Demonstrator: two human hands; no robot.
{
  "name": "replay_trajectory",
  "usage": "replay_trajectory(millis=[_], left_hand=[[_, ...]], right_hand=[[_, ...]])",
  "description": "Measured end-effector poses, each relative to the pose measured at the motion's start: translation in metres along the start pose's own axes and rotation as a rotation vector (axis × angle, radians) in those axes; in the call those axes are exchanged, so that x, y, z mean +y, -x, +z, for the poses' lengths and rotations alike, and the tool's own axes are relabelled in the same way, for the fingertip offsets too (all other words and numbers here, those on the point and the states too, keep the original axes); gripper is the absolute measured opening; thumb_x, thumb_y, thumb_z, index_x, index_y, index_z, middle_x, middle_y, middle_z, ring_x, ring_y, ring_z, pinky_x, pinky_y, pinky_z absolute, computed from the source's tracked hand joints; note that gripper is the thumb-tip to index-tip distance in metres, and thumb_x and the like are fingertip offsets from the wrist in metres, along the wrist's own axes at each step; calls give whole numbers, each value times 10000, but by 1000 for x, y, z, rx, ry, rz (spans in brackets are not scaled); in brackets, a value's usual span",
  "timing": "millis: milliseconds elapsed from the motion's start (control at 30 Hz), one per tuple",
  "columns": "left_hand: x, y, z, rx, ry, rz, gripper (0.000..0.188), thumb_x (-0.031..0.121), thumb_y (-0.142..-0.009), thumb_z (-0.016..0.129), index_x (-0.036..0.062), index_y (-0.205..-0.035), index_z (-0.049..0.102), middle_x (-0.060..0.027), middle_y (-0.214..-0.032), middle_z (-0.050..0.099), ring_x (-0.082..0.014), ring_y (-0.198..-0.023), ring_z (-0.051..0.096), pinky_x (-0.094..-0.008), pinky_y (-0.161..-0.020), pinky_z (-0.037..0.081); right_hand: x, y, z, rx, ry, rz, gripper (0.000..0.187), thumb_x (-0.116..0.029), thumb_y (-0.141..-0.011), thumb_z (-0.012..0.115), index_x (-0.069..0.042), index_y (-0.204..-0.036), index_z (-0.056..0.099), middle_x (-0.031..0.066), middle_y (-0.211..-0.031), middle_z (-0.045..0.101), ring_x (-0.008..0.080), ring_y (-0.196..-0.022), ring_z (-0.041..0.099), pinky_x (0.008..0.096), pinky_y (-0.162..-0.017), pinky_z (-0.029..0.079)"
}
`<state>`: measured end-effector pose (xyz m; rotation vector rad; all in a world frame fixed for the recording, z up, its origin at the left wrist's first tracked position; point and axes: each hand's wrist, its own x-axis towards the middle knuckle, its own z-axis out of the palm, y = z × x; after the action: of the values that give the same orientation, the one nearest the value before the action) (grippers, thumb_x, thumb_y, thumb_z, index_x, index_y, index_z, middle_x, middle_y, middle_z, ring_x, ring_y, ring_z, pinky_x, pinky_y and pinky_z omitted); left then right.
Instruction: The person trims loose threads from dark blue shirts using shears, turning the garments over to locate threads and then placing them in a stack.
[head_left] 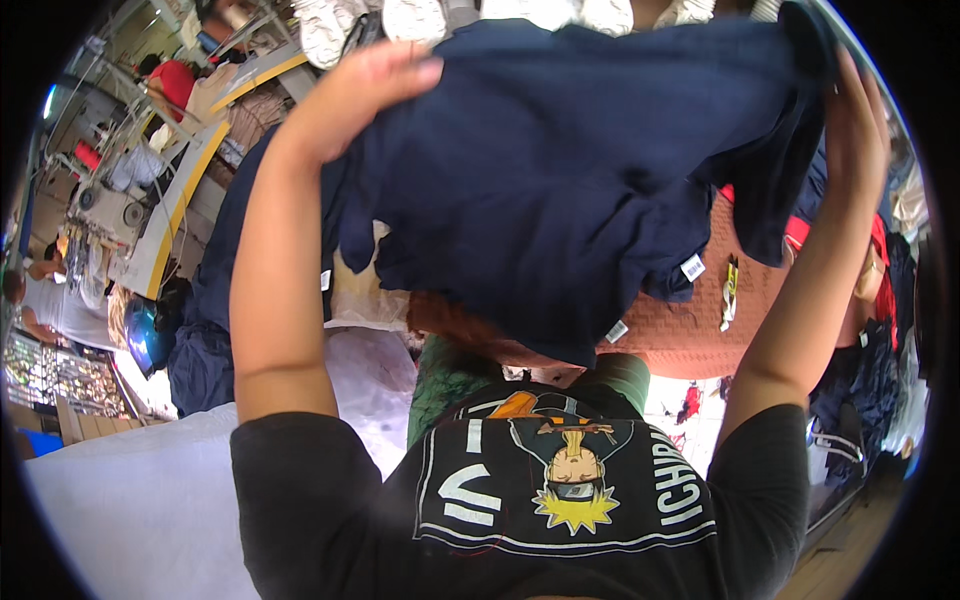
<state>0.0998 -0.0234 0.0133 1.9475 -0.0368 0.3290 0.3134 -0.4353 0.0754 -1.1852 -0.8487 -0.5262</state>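
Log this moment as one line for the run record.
left hand: grips navy garment top edge | right hand: grips its other side | garment: raised, spread, tags hanging | below: rust-red fabric

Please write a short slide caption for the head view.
Both hands, left and right, lift a navy garment.

The garment (580, 170) spread across the upper middle of the frame is plain dark navy, with small white tags at its lower right edge. Below it, right of centre, a cloth (690, 330) is rust-orange with a fine woven texture, and a sheet (130, 490) at lower left is pale grey-white. The T-shirt (520, 520) along the bottom is black with a yellow, orange and white cartoon print.
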Motion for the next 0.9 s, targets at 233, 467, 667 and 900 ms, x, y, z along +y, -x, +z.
replay_trajectory(millis=[233,467,667,900], left_hand=[[-97,-20,-87,40,468,-253,917,781,-867,181,46,-1283,540,-46,-1038,650,-132,-859,612,-263,-811,486],[-150,109,-4,143,604,-282,929,753,-879,163,26,-1388,434,-138,-1350,530,-234,-1197,548,-317,-975,419],[-126,90,70,581,39,-13,333,181,-865,688,47,-1158,605,-33,-1088,622,-136,-1014,568,-304,-902,408],[-82,31,159,585,-633,398,371,105,-739,755,45,-1085,636,-127,-1071,613,-255,-967,593,-362,-863,468]], right_hand=[[11,-16,137,-417,880,-209,522,-185,-881,636,21,-1327,459,198,-1284,552,302,-1203,530,367,-1028,407],[36,134,45,-670,608,254,286,-121,-875,669,3,-1131,643,89,-999,698,139,-943,642,276,-851,481],[15,176,8,-485,570,432,262,-118,-877,669,-10,-1116,657,72,-1019,693,111,-916,623,268,-830,480],[-12,189,40,-648,584,259,232,-132,-834,684,-27,-1041,674,130,-972,691,247,-869,675,316,-744,517]])
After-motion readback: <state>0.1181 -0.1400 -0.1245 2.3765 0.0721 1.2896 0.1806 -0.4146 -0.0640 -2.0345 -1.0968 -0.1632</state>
